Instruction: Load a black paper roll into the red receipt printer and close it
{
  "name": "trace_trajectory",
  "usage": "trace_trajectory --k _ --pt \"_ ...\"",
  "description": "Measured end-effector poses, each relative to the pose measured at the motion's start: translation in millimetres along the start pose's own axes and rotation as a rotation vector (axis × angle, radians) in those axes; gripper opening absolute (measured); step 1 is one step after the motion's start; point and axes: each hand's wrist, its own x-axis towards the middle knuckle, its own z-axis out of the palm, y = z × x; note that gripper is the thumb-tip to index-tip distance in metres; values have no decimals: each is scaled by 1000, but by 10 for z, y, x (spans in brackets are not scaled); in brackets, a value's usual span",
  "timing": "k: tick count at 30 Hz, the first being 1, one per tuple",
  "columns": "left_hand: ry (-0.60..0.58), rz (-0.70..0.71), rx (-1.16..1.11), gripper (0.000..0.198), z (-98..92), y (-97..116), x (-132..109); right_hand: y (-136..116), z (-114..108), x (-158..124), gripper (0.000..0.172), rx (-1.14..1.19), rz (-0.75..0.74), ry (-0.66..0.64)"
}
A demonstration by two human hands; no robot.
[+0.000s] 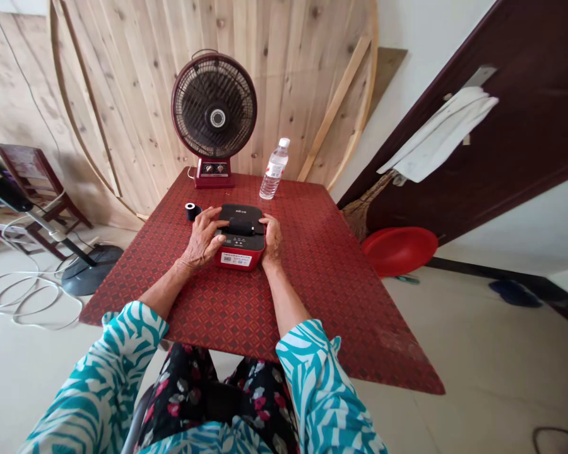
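Note:
On the table in front of me sits a boxy red-and-black device (pixel 240 242) that looks like a small printer, with a white label on its front. A dark, rounded piece (pixel 241 227) lies across the middle of its black top. My left hand (pixel 202 238) rests on the left side of the top, fingers apart, one fingertip by the dark piece. Along the right side, my right hand (pixel 271 241) grips the device, its fingers bent over the upper edge. Just beyond my left hand stands a small black roll (pixel 192 212) with a white core.
A red desk fan (pixel 214 113) and a water bottle (pixel 274 169) stand at the back of the patterned red table (pixel 331 302). A red basin (pixel 399 251) is on the right, below a white cloth (pixel 442 135). Left are a chair (pixel 33 173), a stand base (pixel 92 270) and loose cable (pixel 28 296).

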Motion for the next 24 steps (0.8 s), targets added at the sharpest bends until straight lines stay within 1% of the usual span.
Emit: trace_trajectory --k 5,8,11,13,15,16,17,19,21,24 --pt "35 -49 -30 68 18 9 -2 22 22 -19 44 -9 -7 20" --pt "38 -77 -61 66 16 50 -16 -9 21 -27 46 -13 12 27" --pt "55 -121 -139 63 10 84 -45 -60 22 -61 47 12 49 32" --pt "135 -219 -245 57 3 89 -52 -89 33 -110 46 45 88 32" --pt "255 -399 -406 48 -10 77 -40 -97 56 -169 48 112 153 60" --pt "295 -504 -496 43 -20 69 -27 -91 71 -197 51 160 203 87" --pt "305 -599 -584 37 -32 63 -11 -80 85 -219 54 213 261 114" --pt "241 -718 -726 29 -62 66 24 -47 108 -247 59 290 354 137" --pt "139 -752 -810 28 -96 96 56 -15 116 -254 59 281 376 128" --pt "3 -774 -865 42 -149 166 87 3 105 -243 53 202 348 114"
